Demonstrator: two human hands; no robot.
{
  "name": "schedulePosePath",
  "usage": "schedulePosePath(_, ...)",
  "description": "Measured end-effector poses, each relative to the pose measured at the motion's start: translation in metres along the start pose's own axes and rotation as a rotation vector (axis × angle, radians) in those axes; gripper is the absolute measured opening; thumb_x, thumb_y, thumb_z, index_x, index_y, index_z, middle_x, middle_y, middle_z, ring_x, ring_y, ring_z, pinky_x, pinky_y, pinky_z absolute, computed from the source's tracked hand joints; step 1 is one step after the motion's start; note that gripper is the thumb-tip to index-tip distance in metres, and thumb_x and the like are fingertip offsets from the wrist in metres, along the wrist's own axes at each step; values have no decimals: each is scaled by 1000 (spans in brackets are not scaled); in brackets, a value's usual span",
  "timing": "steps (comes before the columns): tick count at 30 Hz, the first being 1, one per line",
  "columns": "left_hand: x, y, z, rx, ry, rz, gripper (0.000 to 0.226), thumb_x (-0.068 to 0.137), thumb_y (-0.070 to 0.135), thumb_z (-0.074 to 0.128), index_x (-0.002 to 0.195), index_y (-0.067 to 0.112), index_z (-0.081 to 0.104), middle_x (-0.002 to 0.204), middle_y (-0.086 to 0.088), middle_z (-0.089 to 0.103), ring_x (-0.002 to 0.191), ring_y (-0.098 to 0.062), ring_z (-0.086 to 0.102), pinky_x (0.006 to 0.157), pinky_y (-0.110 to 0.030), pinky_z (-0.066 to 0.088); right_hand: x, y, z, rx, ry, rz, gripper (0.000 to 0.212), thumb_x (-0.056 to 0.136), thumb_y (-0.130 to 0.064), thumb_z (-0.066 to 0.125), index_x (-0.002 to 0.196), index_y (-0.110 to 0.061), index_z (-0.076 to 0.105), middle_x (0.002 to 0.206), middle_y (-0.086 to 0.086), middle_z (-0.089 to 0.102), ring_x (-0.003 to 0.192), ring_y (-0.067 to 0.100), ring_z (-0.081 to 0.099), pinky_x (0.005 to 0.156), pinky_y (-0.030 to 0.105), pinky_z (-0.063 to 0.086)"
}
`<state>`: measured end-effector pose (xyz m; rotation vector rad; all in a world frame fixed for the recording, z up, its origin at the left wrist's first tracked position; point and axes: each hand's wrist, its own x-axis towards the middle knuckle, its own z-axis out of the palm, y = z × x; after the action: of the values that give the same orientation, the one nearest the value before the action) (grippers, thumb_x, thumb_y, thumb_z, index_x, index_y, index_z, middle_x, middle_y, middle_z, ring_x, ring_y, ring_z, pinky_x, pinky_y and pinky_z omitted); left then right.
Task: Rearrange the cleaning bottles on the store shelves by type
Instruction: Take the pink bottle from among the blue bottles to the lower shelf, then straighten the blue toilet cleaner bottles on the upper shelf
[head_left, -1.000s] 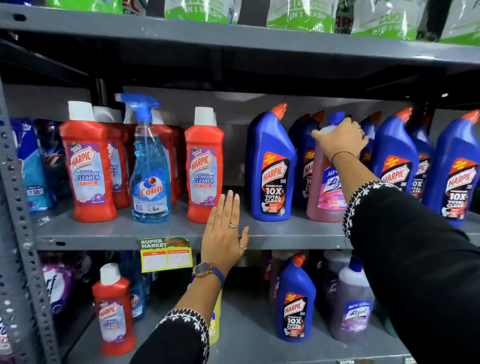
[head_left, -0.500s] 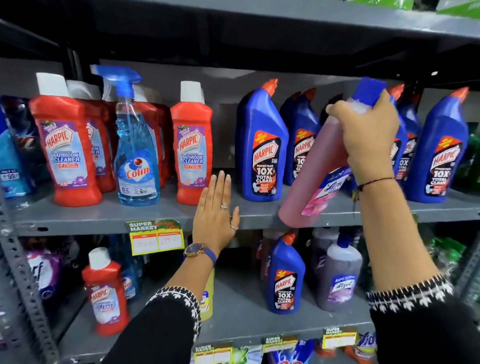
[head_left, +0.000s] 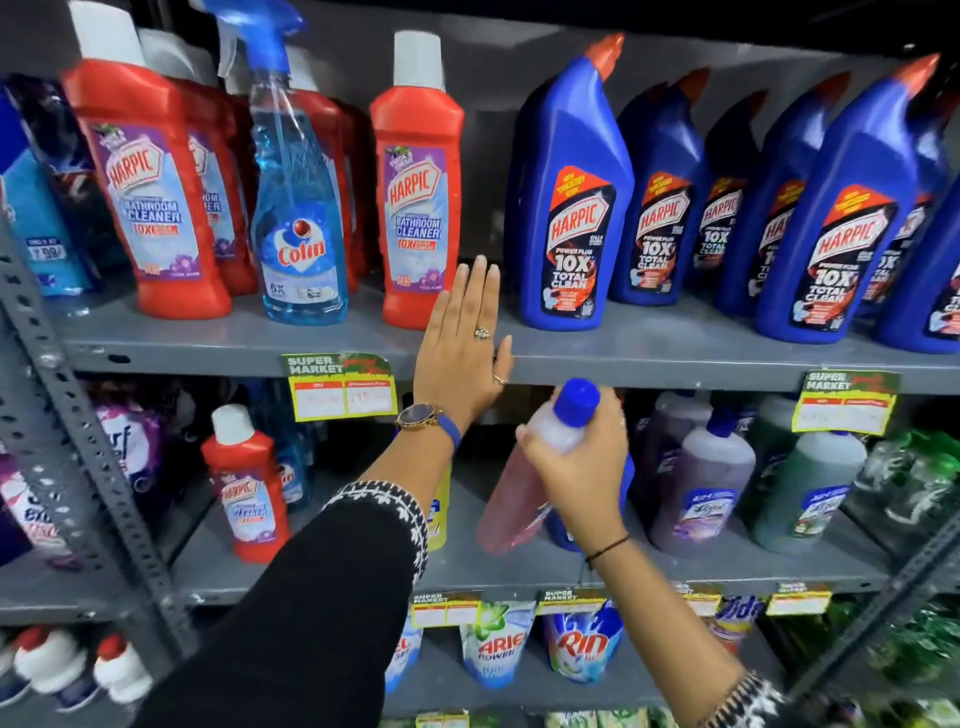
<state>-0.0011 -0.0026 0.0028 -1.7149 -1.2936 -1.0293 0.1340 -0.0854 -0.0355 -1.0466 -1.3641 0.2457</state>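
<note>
My right hand (head_left: 579, 467) grips the neck of a pink bottle (head_left: 511, 512) with a blue cap, tilted, in front of the lower shelf (head_left: 727, 564). My left hand (head_left: 462, 343) rests flat with fingers spread on the edge of the upper shelf (head_left: 208, 345). On that shelf stand red Harpic bottles (head_left: 421, 182) at the left, a blue Colin spray bottle (head_left: 296, 208) among them, and several blue Harpic bottles (head_left: 569, 197) at the right. A blue bottle is partly hidden behind my right hand.
The lower shelf holds a red Harpic bottle (head_left: 249, 488), a purple bottle (head_left: 701, 483), a green bottle (head_left: 805, 493) and a yellow bottle (head_left: 436, 509) behind my left arm. Detergent pouches (head_left: 493, 649) sit below. A perforated metal upright (head_left: 67, 415) runs down the left.
My right hand has carried the pink bottle off the upper shelf down to the lower shelf. The camera has tilted down. My left hand has stayed on the shelf edge.
</note>
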Motion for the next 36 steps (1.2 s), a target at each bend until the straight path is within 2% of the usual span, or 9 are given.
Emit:
schedulePosePath(5, -1, 0, 0, -1, 9, 8, 66, 89, 29, 38, 146, 1, 19, 152, -17, 29, 141, -29, 24, 117, -36, 11, -16, 55, 44, -86, -132, -14, 44, 54, -42, 68, 86, -28, 41, 82, -11, 40, 79, 17, 41, 71, 35, 37)
schedulePosePath(11, -2, -1, 4, 23, 13, 21, 63, 92, 29, 36, 146, 2, 18, 152, -17, 29, 141, -29, 23, 118, -37, 12, -5, 100, 71, -171, -181, 81, 44, 55, -31, 75, 86, -12, 49, 83, -2, 45, 80, 23, 46, 72, 40, 39)
schedulePosePath(19, -3, 0, 6, 29, 20, 20, 63, 92, 28, 38, 146, 2, 19, 151, -16, 30, 141, -28, 22, 117, -37, 12, 0, 123, 84, -187, -226, 117, 49, 56, -38, 76, 86, -10, 49, 83, 2, 48, 81, 28, 49, 74, 46, 44)
schedulePosePath(23, -2, 0, 5, 30, 16, 13, 64, 91, 28, 39, 146, 2, 20, 151, -17, 31, 141, -29, 23, 117, -36, 12, -1, 123, 78, -145, -257, 74, 66, 66, -48, 75, 114, -12, 48, 114, 7, 51, 108, 22, 47, 96, 37, 39)
schedulePosePath(25, -2, 0, 4, 19, 16, 12, 64, 91, 27, 39, 146, 2, 21, 151, -16, 31, 141, -29, 24, 117, -37, 13, 0, 117, 68, -80, -132, 37, 66, 74, -47, 67, 125, -12, 44, 127, 11, 48, 121, 24, 42, 103, 36, 34)
schedulePosePath(27, -2, 0, 3, 20, 14, 9, 63, 91, 27, 39, 146, 2, 21, 151, -16, 31, 141, -29, 24, 117, -37, 13, 6, 114, 57, -117, 66, 45, 67, 77, -47, 60, 127, -6, 41, 133, 18, 45, 125, 31, 38, 106, 46, 29)
schedulePosePath(30, -2, 1, 3, 26, 10, 9, 64, 90, 27, 40, 146, 1, 23, 151, -16, 31, 141, -29, 24, 117, -37, 13, 22, 119, 41, -267, 265, 219, 92, 70, -61, 58, 134, 0, 33, 144, 20, 33, 132, 33, 30, 107, 53, 18)
schedulePosePath(32, -2, 1, 3, 37, 7, 7, 64, 90, 27, 39, 146, 1, 22, 151, -16, 31, 141, -29, 24, 117, -36, 11, 30, 134, 32, -370, 246, 325, 106, 62, -64, 68, 139, -4, 28, 149, 15, 30, 137, 32, 28, 108, 56, 16)
schedulePosePath(36, -2, 1, 3, 56, 9, 8, 65, 89, 27, 39, 146, 2, 20, 151, -16, 30, 141, -28, 23, 117, -35, 9, 20, 169, 22, -445, 0, 476, 118, 55, -51, 84, 146, -15, 18, 153, 8, 26, 142, 25, 20, 107, 68, 7)
